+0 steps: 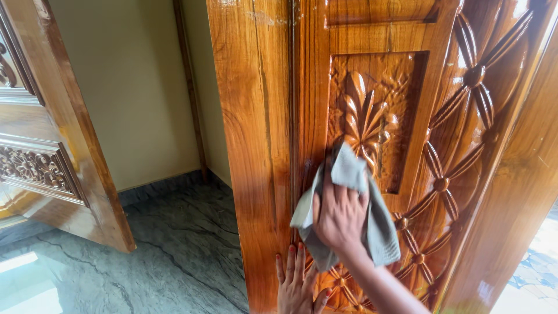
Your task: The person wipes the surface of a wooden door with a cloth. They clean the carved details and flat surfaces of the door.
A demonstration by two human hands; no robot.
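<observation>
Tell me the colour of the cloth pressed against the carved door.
Grey: the cloth is plain light grey, seen best in the head view.

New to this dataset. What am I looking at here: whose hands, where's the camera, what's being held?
There is no machine here: a person works with two bare hands, and the single picture comes from a camera worn on their head, looking down and forward.

The right hand presses a grey cloth against a glossy carved wooden door, just below its flower-shaped carving. The cloth is in that hand's grip, folded over the fingers.

The left hand lies flat on the door lower down, fingers spread, holding nothing.

To the left stands another carved door leaf, open, with a plain cream wall behind and a grey marble floor below.
</observation>
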